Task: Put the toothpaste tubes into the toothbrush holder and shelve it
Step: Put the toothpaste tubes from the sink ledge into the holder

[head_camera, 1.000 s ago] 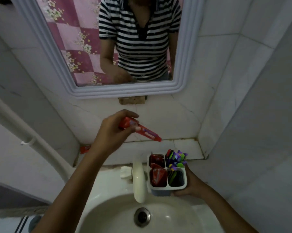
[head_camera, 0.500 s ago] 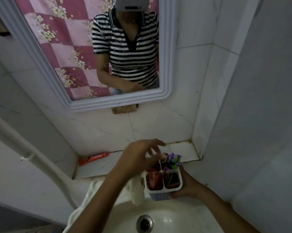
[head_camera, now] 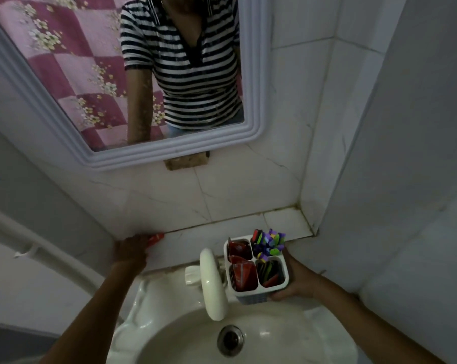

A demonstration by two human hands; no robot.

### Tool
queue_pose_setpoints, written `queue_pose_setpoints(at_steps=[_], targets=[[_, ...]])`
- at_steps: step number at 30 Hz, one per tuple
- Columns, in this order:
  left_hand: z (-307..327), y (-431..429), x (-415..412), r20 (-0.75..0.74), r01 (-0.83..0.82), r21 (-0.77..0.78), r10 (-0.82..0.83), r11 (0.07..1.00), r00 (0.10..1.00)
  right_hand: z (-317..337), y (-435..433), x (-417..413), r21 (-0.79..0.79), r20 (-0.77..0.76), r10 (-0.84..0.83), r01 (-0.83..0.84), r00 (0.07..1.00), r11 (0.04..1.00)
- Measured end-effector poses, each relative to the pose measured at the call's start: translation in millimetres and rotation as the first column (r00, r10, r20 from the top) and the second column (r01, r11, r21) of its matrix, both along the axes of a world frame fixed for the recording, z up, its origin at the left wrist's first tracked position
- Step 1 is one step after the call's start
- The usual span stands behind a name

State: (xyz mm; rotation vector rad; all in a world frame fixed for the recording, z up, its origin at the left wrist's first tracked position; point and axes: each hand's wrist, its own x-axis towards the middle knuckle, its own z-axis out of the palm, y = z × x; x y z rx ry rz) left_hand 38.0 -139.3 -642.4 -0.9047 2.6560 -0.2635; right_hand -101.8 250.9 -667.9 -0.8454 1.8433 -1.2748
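A white four-compartment toothbrush holder [head_camera: 285, 281] is held from the right by my right hand [head_camera: 294, 281], above the basin's back rim. Its two left compartments hold red toothpaste tubes [head_camera: 244, 274]. The right ones hold colourful toothbrushes [head_camera: 269, 243]. My left hand [head_camera: 130, 249] lies on the tiled ledge [head_camera: 222, 233] at the left, its fingers over a red toothpaste tube [head_camera: 156, 237] of which only the right end shows. Whether the fingers have closed on the tube is hidden.
A white tap [head_camera: 213, 283] stands just left of the holder, over the basin [head_camera: 287, 342] with its drain [head_camera: 230, 340]. A framed mirror [head_camera: 169, 151] hangs above the ledge. A tiled wall corner [head_camera: 308, 219] closes the ledge on the right; a white pipe [head_camera: 25, 245] runs at left.
My left hand let a tube go into the holder, then moved left to the ledge and now covers the red tube lying there. The holder has stayed in my right hand.
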Motion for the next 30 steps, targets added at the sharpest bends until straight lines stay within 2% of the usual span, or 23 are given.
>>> queue_pose_setpoints(at_steps=[2, 5, 7, 8, 10, 11, 12, 13, 14, 16, 17, 19, 21, 23, 25, 27, 30], targets=[[-6, 6, -2, -0.047, 0.003, 0.001, -0.003, 1.0, 0.999, -1, 0, 0, 0.0, -0.004, 0.008, -0.008, 1.0, 1.0], [-4, 19, -5, -0.255, -0.045, 0.268, 0.115, 0.962, 0.96, 0, -1, 1, 0.0, -0.018, 0.015, -0.015, 1.0, 1.0], [12, 32, -13, -0.425, 0.004, 0.432, 0.2, 0.902, 0.883, 1, -2, 1, 0.001, -0.021, 0.015, -0.015, 1.0, 1.0], [27, 44, -19, -0.507, 0.016, 0.499, 0.277, 0.867, 0.816, 0, -2, 1, 0.001, -0.019, 0.013, -0.013, 1.0, 1.0], [66, 73, -34, -0.611, 0.097, 0.668, 0.469, 0.738, 0.638, -1, -2, 0, 0.002, -0.02, 0.01, -0.01, 1.0, 1.0], [86, 88, -42, -0.605, 0.175, 0.745, 0.542, 0.644, 0.583, 0, -2, 1, 0.004, -0.022, 0.012, -0.012, 1.0, 1.0], [106, 103, -49, -0.587, 0.263, 0.79, 0.561, 0.553, 0.584, 0, -3, 1, 0.008, -0.025, 0.013, -0.013, 1.0, 1.0], [123, 117, -53, -0.579, 0.344, 0.805, 0.512, 0.484, 0.634, 0, -3, 1, 0.013, -0.024, 0.014, -0.014, 1.0, 1.0], [142, 131, -56, -0.587, 0.413, 0.796, 0.396, 0.443, 0.707, 0, -3, 2, 0.015, -0.023, 0.016, -0.016, 1.0, 1.0], [170, 157, -58, -0.591, 0.525, 0.742, 0.037, 0.418, 0.806, 0, -3, 2, 0.013, -0.015, 0.021, -0.021, 1.0, 1.0], [179, 168, -59, -0.571, 0.578, 0.682, -0.168, 0.448, 0.804, -1, -2, 2, 0.013, -0.009, 0.023, -0.023, 1.0, 1.0], [185, 192, -62, -0.434, 0.659, 0.491, -0.496, 0.57, 0.752, -1, -2, 1, 0.013, 0.007, 0.023, -0.023, 1.0, 1.0], [181, 216, -66, -0.291, 0.723, 0.246, -0.662, 0.646, 0.691, 0, -2, 2, 0.013, 0.013, 0.027, -0.027, 1.0, 1.0], [169, 237, -70, -0.205, 0.768, 0.103, -0.742, 0.632, 0.638, -1, -2, 2, 0.013, 0.023, 0.03, -0.031, 0.999, 0.999], [158, 250, -74, -0.169, 0.781, 0.079, -0.764, 0.62, 0.623, -2, -2, 1, 0.013, 0.03, 0.028, -0.029, 0.999, 1.0], [151, 253, -78, -0.223, 0.774, 0.103, -0.744, 0.625, 0.63, -2, -1, 0, 0.013, 0.035, 0.036, -0.037, 0.999, 0.999], [147, 248, -79, -0.387, 0.762, 0.153, -0.672, 0.629, 0.632, -5, -2, 0, 0.006, 0.057, 0.021, -0.022, 0.998, 1.0]])
